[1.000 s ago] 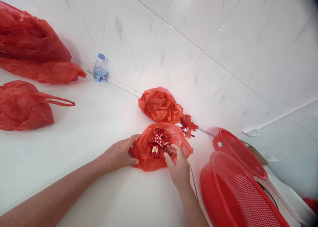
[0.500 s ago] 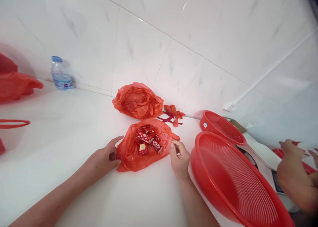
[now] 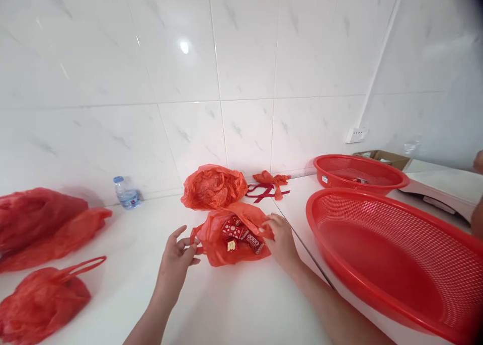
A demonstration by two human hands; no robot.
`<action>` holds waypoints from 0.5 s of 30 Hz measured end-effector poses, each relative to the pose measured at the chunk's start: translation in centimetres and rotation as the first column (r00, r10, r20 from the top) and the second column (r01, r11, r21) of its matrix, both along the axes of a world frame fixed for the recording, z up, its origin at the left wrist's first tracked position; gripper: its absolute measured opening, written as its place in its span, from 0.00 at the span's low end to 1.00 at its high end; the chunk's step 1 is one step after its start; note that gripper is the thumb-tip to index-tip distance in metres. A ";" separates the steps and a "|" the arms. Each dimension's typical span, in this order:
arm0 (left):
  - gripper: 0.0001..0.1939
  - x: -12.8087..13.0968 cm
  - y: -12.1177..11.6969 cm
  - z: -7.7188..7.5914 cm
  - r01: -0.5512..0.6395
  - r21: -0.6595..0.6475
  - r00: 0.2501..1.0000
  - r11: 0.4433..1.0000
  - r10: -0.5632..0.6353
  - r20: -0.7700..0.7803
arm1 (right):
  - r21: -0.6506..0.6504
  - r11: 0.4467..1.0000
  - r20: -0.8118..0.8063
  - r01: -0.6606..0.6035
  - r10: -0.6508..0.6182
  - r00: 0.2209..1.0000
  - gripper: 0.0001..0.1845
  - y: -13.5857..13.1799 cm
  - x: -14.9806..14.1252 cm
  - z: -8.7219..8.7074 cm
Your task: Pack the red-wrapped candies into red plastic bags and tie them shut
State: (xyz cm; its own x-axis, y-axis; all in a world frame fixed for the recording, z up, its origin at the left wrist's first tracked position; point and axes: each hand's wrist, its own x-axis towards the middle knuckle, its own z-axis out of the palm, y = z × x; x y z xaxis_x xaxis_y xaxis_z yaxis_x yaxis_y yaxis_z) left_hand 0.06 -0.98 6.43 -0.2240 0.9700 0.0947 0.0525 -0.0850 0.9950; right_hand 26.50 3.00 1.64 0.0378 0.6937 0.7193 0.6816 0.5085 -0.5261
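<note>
i am keeping my left hand (image 3: 175,267) spread just beside the red plastic bag (image 3: 215,252) on the bench (image 3: 234,310), while my right hand (image 3: 281,242) is pinching its edge near the red-wrapped candies (image 3: 236,234) inside.

Our white counter (image 3: 226,310) carries a red plastic bag (image 3: 230,254) between our left hand (image 3: 175,267) and right hand (image 3: 281,242), with a red plastic colander (image 3: 377,259) beyond the right.

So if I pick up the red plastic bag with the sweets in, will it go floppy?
It will probably flop: the thin red plastic bag looks crumpled and soft. It should feel light, since only a few small red wrapped sweets lie inside. It may slip a bit too, as its surface looks shiny beside the right hand.
</note>
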 end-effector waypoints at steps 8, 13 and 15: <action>0.32 0.2 2.4 11.1 -0.164 0.446 0.976 0.880 0.079 0.203 | -0.074 0.997 -0.457 0.037 -0.067 0.887 0.11 -2.3 1.4 2.7; 0.30 0.7 1.6 11.6 -0.061 0.433 0.993 0.899 0.098 -0.065 | -0.101 0.989 -0.401 -0.105 0.056 0.914 0.08 -2.3 1.1 2.2; 0.32 -0.2 0.8 10.8 -0.081 0.421 0.965 0.904 0.178 -0.195 | -0.155 0.960 -0.368 -0.234 0.164 0.915 0.18 -2.3 1.0 1.8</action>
